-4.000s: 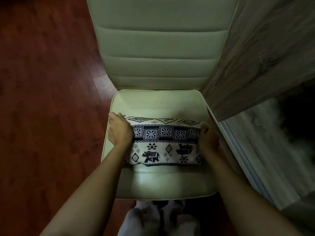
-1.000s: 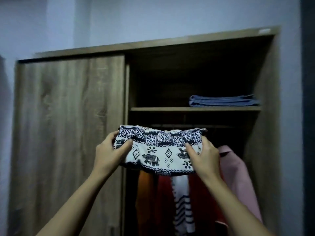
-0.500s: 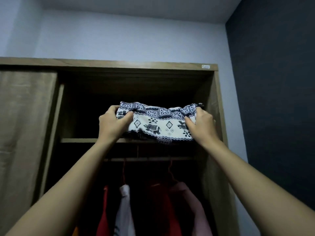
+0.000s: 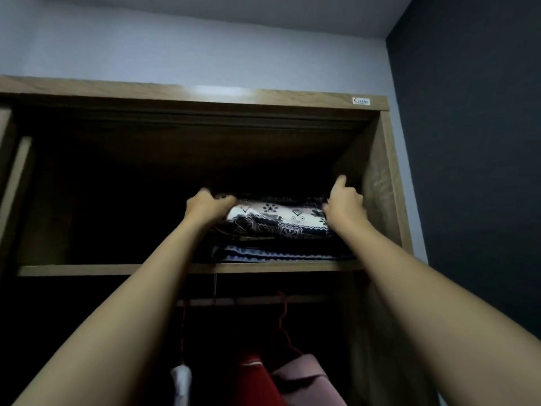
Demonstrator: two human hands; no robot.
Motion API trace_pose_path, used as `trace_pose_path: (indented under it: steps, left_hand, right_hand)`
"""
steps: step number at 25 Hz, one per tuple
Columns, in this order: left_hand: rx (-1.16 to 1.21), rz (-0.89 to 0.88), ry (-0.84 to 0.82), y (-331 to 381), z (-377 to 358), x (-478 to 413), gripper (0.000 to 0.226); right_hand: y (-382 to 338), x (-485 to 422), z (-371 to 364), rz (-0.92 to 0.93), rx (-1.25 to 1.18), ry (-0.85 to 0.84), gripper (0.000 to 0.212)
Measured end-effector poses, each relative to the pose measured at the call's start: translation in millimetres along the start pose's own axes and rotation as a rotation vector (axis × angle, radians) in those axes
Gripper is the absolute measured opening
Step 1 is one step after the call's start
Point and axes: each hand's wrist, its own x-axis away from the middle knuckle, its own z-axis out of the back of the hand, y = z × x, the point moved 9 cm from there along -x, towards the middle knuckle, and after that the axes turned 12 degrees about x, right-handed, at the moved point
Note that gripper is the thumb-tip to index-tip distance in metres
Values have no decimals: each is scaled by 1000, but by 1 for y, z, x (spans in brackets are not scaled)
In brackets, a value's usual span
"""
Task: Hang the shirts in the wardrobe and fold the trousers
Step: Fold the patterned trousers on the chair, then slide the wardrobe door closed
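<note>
While I grip both ends, seat the fold square before release.
Grip: left hand [image 4: 209, 208] curls round the left end of the folded trousers [image 4: 278, 222], right hand [image 4: 345, 205] holds the right end, thumb up. Plan: push back, edges flush, slide out flat so layers don't drag open. Navy-and-cream geometric print, soft thick bundle, lying on a blue folded garment [image 4: 278, 254] on the top shelf [image 4: 87, 270] of the wardrobe [image 4: 377, 200].

Pale wall [image 4: 175, 48] at the back, dark wall [image 4: 468, 142] meeting it on the right, strip of ceiling [image 4: 292, 7] overhead.
</note>
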Motion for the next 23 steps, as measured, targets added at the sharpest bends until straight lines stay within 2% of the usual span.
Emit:
trace_pose_path:
  steps: [2, 3, 4, 6, 7, 8, 10, 12, 15, 17, 21, 23]
  left_hand:
    - [-236, 61, -111, -18, -20, -2, 67]
    - [-340, 46, -103, -19, -19, 0, 68]
    - [-416, -16, -67, -13, -15, 2, 66]
    - [-410, -356, -42, 18, -17, 8, 58]
    - [-368, -522, -110, 30, -24, 16, 54]
    - [-365, -608, -208, 36, -32, 25, 54]
    - [-512, -556, -354, 25, -48, 35, 56]
    - [-587, -516, -319, 20, -50, 35, 55]
    - [-310, -652, -170, 44, -34, 51, 48]
    - [-131, -702, -82, 46, -14, 62, 48]
    - [-68, -765, 59, 2, 28, 115, 56]
    - [-102, -735, 75, -40, 47, 149, 57]
  right_hand:
    - [6, 3, -24, -26, 130, -138, 51]
    - [5, 5, -29, 1, 249, -134, 43]
    - [-2, 6, -28, 66, 370, -60, 36]
    - [-20, 10, -21, 243, 509, 148, 29]
    - [-24, 12, -22, 318, 523, 173, 29]
    - [-21, 12, -26, 329, 469, 109, 32]
    - [-2, 11, -35, 228, 339, -106, 47]
    - [4, 12, -41, 177, 300, -182, 51]
    - [-11, 20, -28, 227, 305, 8, 44]
    - [-19, 37, -13, 249, 171, 174, 45]
    - [-54, 125, -4, 358, -198, 404, 55]
    - [-78, 191, -24, 369, -364, 420, 55]
